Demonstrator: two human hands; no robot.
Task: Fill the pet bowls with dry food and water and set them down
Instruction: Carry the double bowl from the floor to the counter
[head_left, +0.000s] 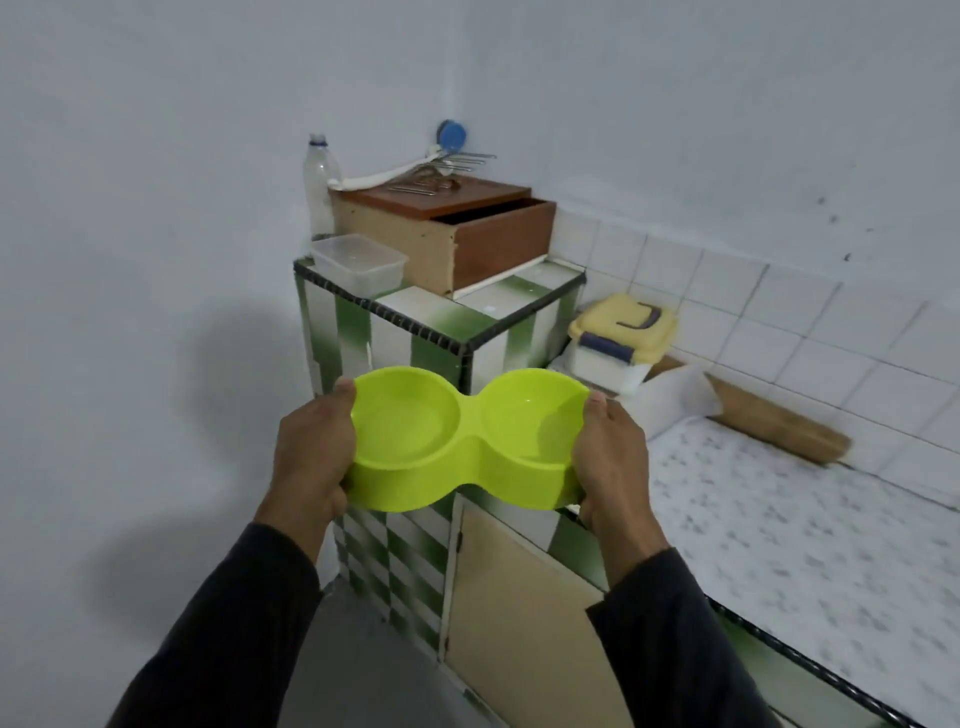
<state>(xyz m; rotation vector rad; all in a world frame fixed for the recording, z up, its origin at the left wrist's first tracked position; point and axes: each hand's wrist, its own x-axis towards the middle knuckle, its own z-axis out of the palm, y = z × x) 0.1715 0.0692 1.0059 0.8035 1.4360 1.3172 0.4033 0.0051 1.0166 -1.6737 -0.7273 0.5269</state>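
Note:
A lime-green double pet bowl hangs in the air in front of me, level, both of its round wells holding nothing. My left hand grips its left end, thumb on the rim and fingers underneath. My right hand grips the right end the same way. A clear plastic bottle with a blue neck ring stands at the back of a raised tiled block. A white box with a yellow lid sits on the counter beyond the bowl.
A green-and-white tiled block carries a clear lidded tub and a wooden box. A speckled counter stretches right along a white tiled wall, with a brown roll. A beige cupboard door lies below. Grey floor lies lower left.

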